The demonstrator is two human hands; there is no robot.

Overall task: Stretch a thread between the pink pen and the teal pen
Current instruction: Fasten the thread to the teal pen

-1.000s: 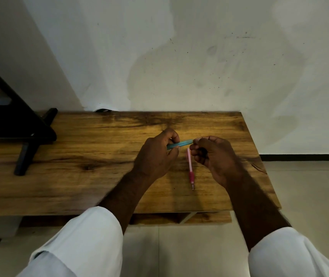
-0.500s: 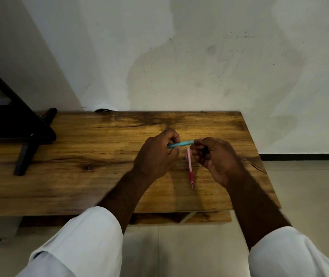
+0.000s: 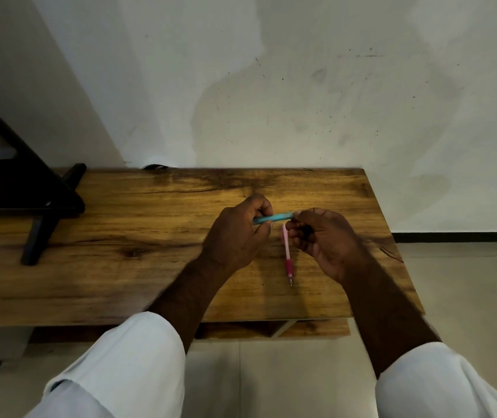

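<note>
My left hand [image 3: 236, 236] grips the teal pen [image 3: 274, 218], which lies level above the wooden table [image 3: 120, 236]. At the pen's right end, the fingertips of my right hand [image 3: 322, 239] are pinched together, with something small and dark in them. I cannot make out a thread. The pink pen [image 3: 287, 251] lies on the table between my hands, tip toward me. Its far end passes under the teal pen.
A black stand [image 3: 39, 212] of a dark screen occupies the table's left part. The table's right edge [image 3: 392, 236] is close to my right hand, with tiled floor [image 3: 467, 297] beyond. A white wall rises behind the table.
Both hands stay nearly still. The right fingertips have shifted slightly at the teal pen's right end.
</note>
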